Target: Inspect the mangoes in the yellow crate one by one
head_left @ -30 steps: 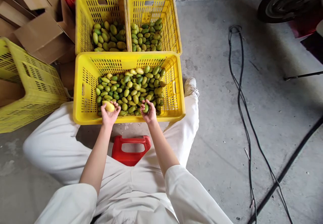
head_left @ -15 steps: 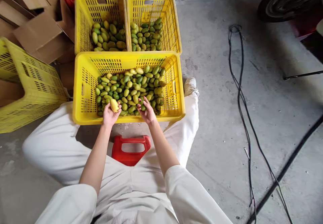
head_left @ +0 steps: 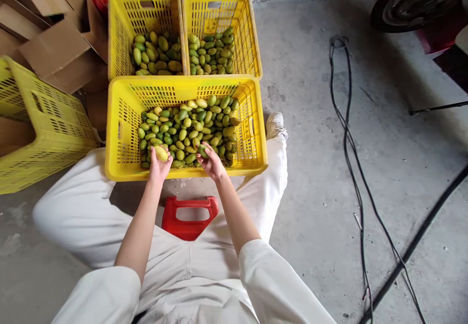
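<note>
Yellow fruit (head_left: 161, 154) has tipped sideways in the left hand (head_left: 158, 169), fingers curled holding it, long axis far-left to near-right; right hand (head_left: 214, 165) grips green fruit (head_left: 202, 151), similarly slanted; both over front crate (head_left: 190, 172).

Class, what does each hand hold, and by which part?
Left hand: a yellow fruit, by its sides. Right hand: a green fruit, contact points partly hidden.
</note>
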A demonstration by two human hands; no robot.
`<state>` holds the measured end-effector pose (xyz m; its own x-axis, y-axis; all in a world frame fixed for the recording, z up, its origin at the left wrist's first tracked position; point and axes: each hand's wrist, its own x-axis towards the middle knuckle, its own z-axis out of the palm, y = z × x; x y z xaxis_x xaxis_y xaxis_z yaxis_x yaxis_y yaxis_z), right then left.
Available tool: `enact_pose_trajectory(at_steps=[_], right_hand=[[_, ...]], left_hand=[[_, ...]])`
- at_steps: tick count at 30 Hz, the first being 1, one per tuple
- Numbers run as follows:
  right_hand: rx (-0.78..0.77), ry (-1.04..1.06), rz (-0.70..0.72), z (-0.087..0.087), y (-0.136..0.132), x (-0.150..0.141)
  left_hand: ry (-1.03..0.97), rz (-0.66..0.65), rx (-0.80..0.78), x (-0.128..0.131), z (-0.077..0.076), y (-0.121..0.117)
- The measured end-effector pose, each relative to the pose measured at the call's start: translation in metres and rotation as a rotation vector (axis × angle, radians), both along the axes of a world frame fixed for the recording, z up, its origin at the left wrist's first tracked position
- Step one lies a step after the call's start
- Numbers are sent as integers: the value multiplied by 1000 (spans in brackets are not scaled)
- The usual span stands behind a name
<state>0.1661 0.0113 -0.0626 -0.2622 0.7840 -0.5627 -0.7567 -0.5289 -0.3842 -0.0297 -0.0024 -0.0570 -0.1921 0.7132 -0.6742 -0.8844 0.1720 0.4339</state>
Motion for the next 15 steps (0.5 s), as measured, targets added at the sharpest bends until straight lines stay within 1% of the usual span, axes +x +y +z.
enact_pose_trajectory(at_steps=[4,8,10,12,15], right_hand=[[-94,50,-65,2,5,2],[-209,142,-171,5,9,8],[-261,141,-213,6,10,9],[-255,116,-216,6,9,7],[-169,126,-178,3,7,3]], left_hand=[[-87,20,-6,-2,6,0],[-134,-72,-4,-2,9,-1],[-162,-90,21,-3,10,-1],[-174,-79,50,-3,11,-2],[-170,-95,72,-4,14,-5]])
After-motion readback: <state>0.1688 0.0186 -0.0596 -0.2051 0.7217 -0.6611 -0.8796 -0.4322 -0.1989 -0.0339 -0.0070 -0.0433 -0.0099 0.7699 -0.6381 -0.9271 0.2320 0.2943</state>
